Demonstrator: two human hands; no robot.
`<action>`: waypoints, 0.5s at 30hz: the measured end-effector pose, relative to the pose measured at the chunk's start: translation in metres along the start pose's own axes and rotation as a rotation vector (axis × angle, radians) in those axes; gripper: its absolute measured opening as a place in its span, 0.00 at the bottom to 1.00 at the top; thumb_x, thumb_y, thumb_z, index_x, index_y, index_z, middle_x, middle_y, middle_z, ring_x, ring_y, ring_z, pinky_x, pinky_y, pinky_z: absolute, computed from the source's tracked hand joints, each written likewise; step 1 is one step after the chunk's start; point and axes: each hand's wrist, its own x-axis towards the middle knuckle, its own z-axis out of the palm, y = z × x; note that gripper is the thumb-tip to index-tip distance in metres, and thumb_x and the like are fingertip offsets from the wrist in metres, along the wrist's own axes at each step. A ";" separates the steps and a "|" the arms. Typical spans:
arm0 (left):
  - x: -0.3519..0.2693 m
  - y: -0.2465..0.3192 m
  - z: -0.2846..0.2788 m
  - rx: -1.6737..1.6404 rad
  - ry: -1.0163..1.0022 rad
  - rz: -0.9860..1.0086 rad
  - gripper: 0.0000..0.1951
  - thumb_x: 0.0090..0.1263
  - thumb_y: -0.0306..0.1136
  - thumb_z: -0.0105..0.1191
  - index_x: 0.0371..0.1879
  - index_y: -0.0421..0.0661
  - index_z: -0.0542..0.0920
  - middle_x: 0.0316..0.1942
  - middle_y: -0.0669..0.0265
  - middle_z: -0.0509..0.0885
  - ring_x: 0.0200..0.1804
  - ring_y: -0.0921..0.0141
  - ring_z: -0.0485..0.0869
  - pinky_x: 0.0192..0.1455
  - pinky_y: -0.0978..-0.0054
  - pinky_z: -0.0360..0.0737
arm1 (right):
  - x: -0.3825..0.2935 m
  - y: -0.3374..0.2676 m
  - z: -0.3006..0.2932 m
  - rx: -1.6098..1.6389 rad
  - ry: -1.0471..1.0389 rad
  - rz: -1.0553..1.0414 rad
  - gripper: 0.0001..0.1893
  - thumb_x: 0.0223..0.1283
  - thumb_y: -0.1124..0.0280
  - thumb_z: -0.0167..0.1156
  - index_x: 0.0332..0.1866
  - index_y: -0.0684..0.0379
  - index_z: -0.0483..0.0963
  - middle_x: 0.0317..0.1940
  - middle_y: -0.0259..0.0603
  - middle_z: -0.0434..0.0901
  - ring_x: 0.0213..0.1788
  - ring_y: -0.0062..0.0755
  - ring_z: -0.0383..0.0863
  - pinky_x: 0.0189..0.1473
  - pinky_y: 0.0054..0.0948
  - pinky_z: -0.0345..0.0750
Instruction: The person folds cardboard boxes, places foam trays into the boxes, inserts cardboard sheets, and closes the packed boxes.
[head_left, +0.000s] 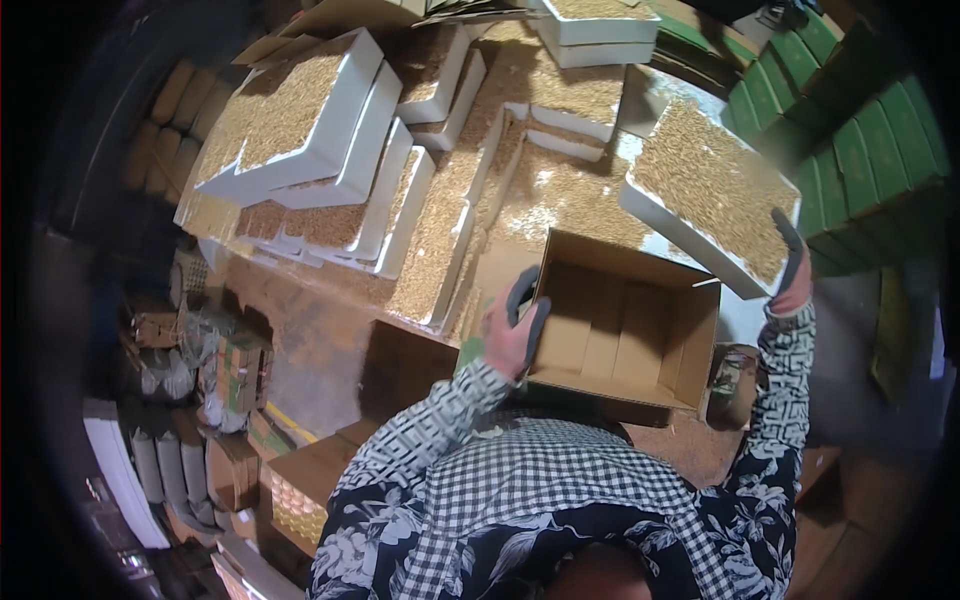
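Observation:
An open, upright cardboard box (626, 326) stands directly before me; its inside holds nothing that I can see. My left hand (516, 326), in a pink glove with dark-coated fingers, is at the box's left wall. Its thumb and fingers are apart with nothing between them, and the thumb overlaps the wall's edge. Beyond the box to the right lies a white foam tray (709, 199) filled with tan husk-like material. My right hand (791, 262), gloved the same way, grips the tray's right end, fingers along its rim and side.
Stacked white foam trays (322, 161) of husks cover the table's left and back. More husks (555, 199) lie loose in the middle. Green boxes (862, 165) are piled at the right. Cartons (244, 371) and an egg-filled carton (296, 506) stand at lower left.

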 end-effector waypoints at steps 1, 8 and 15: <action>0.013 -0.004 0.007 -0.007 -0.011 0.007 0.20 0.62 0.27 0.53 0.54 0.36 0.72 0.51 0.57 0.77 0.53 0.67 0.75 0.57 0.75 0.70 | -0.015 -0.015 0.011 0.132 -0.027 0.068 0.20 0.63 0.72 0.48 0.59 0.68 0.63 0.48 0.50 0.75 0.46 0.38 0.80 0.48 0.34 0.79; 0.039 -0.012 0.039 -0.190 -0.102 0.033 0.21 0.62 0.31 0.54 0.54 0.39 0.71 0.50 0.62 0.75 0.50 0.70 0.74 0.55 0.76 0.70 | -0.132 -0.055 0.057 -0.128 0.115 -0.022 0.23 0.53 0.73 0.57 0.55 0.66 0.65 0.46 0.51 0.75 0.43 0.37 0.80 0.42 0.31 0.80; 0.021 -0.024 0.017 -0.415 -0.081 -0.034 0.17 0.69 0.35 0.48 0.51 0.38 0.74 0.46 0.63 0.78 0.47 0.71 0.76 0.52 0.75 0.71 | -0.135 0.016 0.086 -0.418 0.040 -0.011 0.35 0.46 0.72 0.65 0.61 0.67 0.60 0.49 0.46 0.74 0.47 0.31 0.77 0.48 0.24 0.75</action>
